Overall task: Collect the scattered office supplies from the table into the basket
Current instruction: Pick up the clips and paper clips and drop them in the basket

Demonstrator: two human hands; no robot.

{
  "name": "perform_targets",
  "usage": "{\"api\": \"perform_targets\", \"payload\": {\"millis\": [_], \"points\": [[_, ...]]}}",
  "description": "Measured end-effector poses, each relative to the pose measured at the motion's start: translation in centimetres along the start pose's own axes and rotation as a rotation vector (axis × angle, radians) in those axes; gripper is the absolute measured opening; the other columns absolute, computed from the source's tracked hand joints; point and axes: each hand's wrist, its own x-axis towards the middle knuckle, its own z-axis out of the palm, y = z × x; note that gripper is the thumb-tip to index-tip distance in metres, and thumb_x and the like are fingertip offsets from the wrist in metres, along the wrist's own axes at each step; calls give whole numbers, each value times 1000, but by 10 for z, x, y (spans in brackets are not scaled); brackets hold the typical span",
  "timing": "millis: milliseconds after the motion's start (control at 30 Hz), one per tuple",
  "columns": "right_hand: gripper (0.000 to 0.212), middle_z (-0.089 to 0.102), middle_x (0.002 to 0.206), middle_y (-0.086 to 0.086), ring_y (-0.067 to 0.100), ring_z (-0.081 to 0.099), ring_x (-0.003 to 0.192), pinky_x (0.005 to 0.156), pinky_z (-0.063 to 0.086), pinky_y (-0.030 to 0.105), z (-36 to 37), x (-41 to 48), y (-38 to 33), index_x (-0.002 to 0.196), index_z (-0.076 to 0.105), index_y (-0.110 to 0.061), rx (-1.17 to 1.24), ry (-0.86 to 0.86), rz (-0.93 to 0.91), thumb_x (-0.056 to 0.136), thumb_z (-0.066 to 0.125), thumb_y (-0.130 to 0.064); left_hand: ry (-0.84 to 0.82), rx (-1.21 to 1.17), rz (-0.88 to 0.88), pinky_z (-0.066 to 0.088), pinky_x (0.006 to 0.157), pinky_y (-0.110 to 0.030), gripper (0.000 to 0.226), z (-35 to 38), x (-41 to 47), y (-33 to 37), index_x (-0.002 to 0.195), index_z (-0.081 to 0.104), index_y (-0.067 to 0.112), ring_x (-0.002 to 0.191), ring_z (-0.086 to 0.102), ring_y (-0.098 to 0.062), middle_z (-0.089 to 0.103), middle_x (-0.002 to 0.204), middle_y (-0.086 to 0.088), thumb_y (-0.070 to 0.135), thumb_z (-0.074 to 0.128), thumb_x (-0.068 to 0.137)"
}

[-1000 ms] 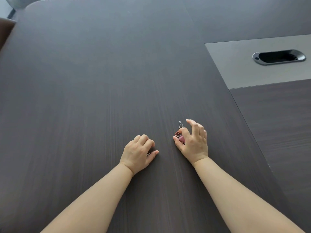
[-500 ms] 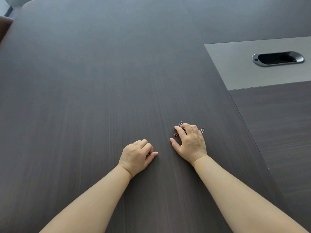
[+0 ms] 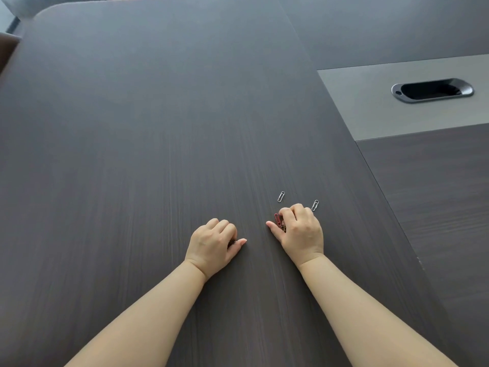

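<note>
**Right hand gathers red clips; two silver clips lie loose on the table**

The only hollow in view is the black oval cable opening (image 3: 432,90), set in a grey panel (image 3: 370,109) at the far right. Its inside is dark, and what it holds cannot be told.

The right hand (image 3: 300,233) rests knuckles-up on the dark wood-grain table (image 3: 158,128). Its fingers (image 3: 296,209) are curled in tight, pinching a small bunch of red paper clips (image 3: 277,219) against the thumb. The left hand (image 3: 213,243) lies beside it, apart, with its fingers curled under and its thumb pointing right. A small dark thing (image 3: 232,242) shows between thumb and fingers; what it is cannot be told.

Half a second ago the right index fingertip touched the left silver paper clip (image 3: 281,196); now the fingers have drawn back, leaving a gap, and more of the red bunch shows. The right silver paper clip (image 3: 315,205) lies where it did, just beside the knuckles. The left hand has scarcely moved.

Both silver clips lie flat just beyond the right hand. A seam runs between this table and the adjoining section (image 3: 436,207) on the right.
</note>
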Motion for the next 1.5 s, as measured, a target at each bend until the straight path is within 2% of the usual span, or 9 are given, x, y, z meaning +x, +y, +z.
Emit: {"api": "perform_targets", "payload": {"millis": [400,600,733,833,933,1033,1167,1333,1500], "points": [[35,48,49,1,20,46,43,39,34,25,-3,4,-3,55,49,-13,-68,18,-48,81,45,-36,19,-10,-4,29,38,-20,41,2,-4,2,53,49,17,43,47,-14,47,52,4,43,48,85],[52,45,44,-3,15,43,37,34,26,21,-8,7,3,50,48,-16,-82,31,-135,96,30,-36,33,-40,-44,31,36,-20,51,4,-6,-1,56,51,17,42,48,-13,49,50,6,49,38,93],[46,43,34,-3,16,41,26,36,18,12,-26,17,2,45,46,-16,-94,-80,-104,84,41,-40,43,-43,-67,27,35,-17,63,1,-6,1,50,48,15,37,44,-14,46,46,4,51,26,96],[44,42,32,1,19,40,23,37,16,16,-35,11,-4,44,40,-15,-36,-250,-26,74,60,-40,4,-33,-125,24,34,-14,60,-7,-17,2,46,47,14,33,43,-16,44,42,5,52,34,91],[36,63,57,8,29,59,53,47,35,29,-50,-1,-21,62,48,-12,160,-420,85,87,62,-34,-22,-94,-246,23,34,-14,69,-26,-42,-1,46,46,15,33,41,-15,43,41,6,57,20,94],[34,68,73,5,30,60,73,63,44,33,-69,-9,-55,71,45,-17,355,-491,176,93,47,-43,41,-190,-366,24,38,-18,68,-58,-67,-7,50,44,15,38,37,-12,41,43,7,62,20,93],[35,58,58,0,25,49,60,57,38,32,-101,-5,-130,69,53,-9,579,-416,101,90,56,-38,201,-258,-408,29,45,-22,62,-128,-97,-26,54,42,11,51,36,-18,38,47,4,59,32,92],[34,49,51,-11,24,54,58,58,43,32,-147,7,-254,63,45,-16,917,-401,-2,89,58,-33,392,-101,-461,29,49,-21,60,-244,-158,-80,55,47,6,52,34,-17,41,49,0,51,37,94],[33,43,50,-13,22,49,55,54,41,31,-176,-5,-390,63,43,-18,1048,-433,-240,89,59,-33,399,51,-603,31,42,-18,61,-326,-250,-146,57,52,9,42,38,-10,46,49,4,54,33,93]]}}
